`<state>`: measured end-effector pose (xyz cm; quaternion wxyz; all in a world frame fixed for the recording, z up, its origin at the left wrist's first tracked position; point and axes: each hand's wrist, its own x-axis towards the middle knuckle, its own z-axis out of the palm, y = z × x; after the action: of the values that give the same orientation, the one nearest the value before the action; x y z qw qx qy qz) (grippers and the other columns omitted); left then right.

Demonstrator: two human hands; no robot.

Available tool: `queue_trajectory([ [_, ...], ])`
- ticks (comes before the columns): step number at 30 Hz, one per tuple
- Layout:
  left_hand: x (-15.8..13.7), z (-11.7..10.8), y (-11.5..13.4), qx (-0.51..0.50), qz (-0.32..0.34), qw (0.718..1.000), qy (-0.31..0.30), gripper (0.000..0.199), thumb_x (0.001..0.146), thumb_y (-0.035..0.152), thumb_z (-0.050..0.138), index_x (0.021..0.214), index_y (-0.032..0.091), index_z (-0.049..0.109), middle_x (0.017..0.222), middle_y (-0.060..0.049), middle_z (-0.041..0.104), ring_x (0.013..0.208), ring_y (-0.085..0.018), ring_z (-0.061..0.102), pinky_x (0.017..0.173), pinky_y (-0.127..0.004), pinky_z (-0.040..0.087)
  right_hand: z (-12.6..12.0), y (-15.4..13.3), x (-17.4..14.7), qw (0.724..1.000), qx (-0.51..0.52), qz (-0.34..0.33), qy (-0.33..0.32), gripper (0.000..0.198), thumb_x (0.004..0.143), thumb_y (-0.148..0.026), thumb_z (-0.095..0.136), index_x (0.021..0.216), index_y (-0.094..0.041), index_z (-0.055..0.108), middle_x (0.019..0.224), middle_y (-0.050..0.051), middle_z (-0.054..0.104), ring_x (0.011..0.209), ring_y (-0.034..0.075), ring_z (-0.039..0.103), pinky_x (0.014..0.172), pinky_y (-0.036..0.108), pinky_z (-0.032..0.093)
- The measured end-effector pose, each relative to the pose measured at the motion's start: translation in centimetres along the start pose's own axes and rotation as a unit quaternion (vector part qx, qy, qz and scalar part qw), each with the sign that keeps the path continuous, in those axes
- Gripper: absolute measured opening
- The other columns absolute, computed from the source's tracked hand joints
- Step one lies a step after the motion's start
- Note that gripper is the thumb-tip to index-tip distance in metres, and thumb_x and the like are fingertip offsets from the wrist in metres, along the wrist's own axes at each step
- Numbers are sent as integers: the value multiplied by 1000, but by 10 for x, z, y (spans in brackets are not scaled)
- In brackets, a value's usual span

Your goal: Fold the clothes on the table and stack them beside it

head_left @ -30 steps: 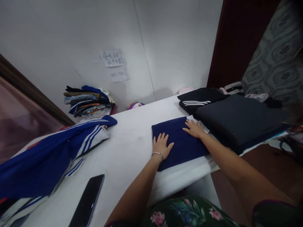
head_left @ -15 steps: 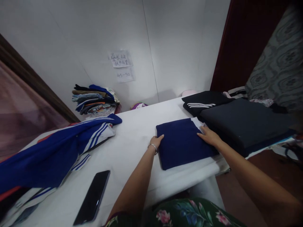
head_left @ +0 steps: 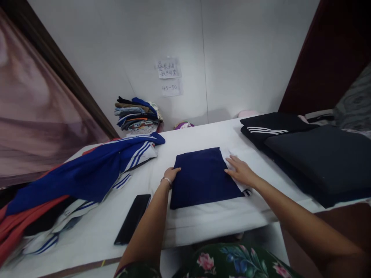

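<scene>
A navy blue folded garment (head_left: 203,177) lies flat on the white-covered table, with a white strip (head_left: 233,170) and a striped edge showing along its right side. My left hand (head_left: 171,175), with a bracelet at the wrist, grips the garment's left edge, thumb on top and the other fingers mostly hidden. On the white strip rests my right hand (head_left: 239,172), its thumb and fingers spread and its thumb tip by the navy edge.
At left lies a blue garment with white stripes (head_left: 87,173) over red and black clothes. A phone (head_left: 133,218) is by my left forearm. Folded dark clothes (head_left: 315,154) sit at right. A stack of clothes (head_left: 137,116) stands near the wall (head_left: 237,50), below paper notes (head_left: 169,75).
Both hands and the folded garment have shifted left, away from the dark clothes. More of its white strip and a striped edge now show. The camera view has turned left.
</scene>
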<state>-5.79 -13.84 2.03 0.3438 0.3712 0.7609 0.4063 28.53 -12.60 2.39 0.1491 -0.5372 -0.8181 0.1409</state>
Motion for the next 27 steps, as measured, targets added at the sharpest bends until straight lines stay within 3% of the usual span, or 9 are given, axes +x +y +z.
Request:
queue_trajectory([
  [4, -3, 0, -4, 88, 21, 996, 24, 48, 72, 28, 69, 116, 9, 62, 118, -19, 65, 116, -32, 58, 102, -41, 41, 3, -57, 32, 998, -1, -64, -6, 65, 89, -50, 45, 146, -19, 36, 156, 14, 22, 145, 28, 16, 113, 51, 18],
  [6, -4, 9, 6, 177, 104, 978, 39, 56, 79, 30, 63, 130, 9, 52, 137, -19, 52, 130, -29, 45, 110, -39, 31, 7, -78, 53, 997, -10, -80, -5, 67, 90, -52, 42, 147, -17, 32, 157, 14, 19, 145, 29, 12, 114, 52, 15],
  [8, -3, 20, 19, 284, 203, 936, 34, 55, 87, 36, 52, 137, 12, 46, 147, -16, 41, 138, -25, 35, 113, -38, 26, 14, -87, 75, 996, -27, -84, -3, 68, 91, -54, 38, 147, -17, 30, 158, 15, 18, 146, 29, 10, 114, 52, 12],
  [10, 1, 32, 27, 363, 246, 899, 11, 56, 91, 45, 43, 139, 16, 44, 152, -13, 33, 142, -26, 26, 115, -43, 22, 23, -82, 94, 997, -53, -63, -7, 69, 92, -56, 35, 147, -16, 30, 158, 15, 18, 146, 29, 9, 114, 54, 10],
  [12, 8, 43, 28, 412, 228, 882, -20, 62, 91, 55, 37, 142, 19, 41, 156, -11, 26, 145, -27, 18, 115, -51, 16, 30, -65, 107, 996, -78, -15, -30, 67, 92, -57, 33, 145, -15, 34, 156, 15, 22, 145, 30, 11, 113, 56, 9],
  [15, 17, 55, 21, 447, 184, 873, -61, 71, 89, 63, 28, 145, 19, 36, 157, -11, 21, 146, -28, 12, 114, -55, 14, 37, -31, 114, 993, -89, 46, -67, 66, 92, -58, 30, 141, -16, 42, 153, 14, 31, 143, 33, 19, 111, 59, 13],
  [18, 21, 60, 15, 452, 180, 871, -70, 75, 88, 65, 24, 146, 19, 34, 158, -11, 19, 146, -27, 10, 114, -55, 15, 41, -13, 114, 993, -78, 58, -70, 68, 92, -61, 28, 140, -16, 43, 153, 13, 32, 142, 33, 19, 110, 59, 14],
  [24, 20, 56, 18, 468, 176, 863, -71, 73, 89, 63, 23, 147, 19, 34, 158, -10, 19, 146, -26, 10, 114, -53, 18, 32, -16, 115, 995, -39, 58, -77, 64, 93, -60, 28, 140, -20, 46, 154, 9, 32, 143, 29, 20, 113, 53, 14],
  [27, 21, 55, 19, 480, 178, 857, -64, 73, 89, 62, 22, 146, 18, 34, 158, -10, 19, 146, -26, 11, 113, -54, 20, 23, -12, 98, 995, -20, 68, -64, 64, 94, -59, 26, 142, -21, 43, 154, 9, 30, 143, 27, 20, 113, 49, 17],
])
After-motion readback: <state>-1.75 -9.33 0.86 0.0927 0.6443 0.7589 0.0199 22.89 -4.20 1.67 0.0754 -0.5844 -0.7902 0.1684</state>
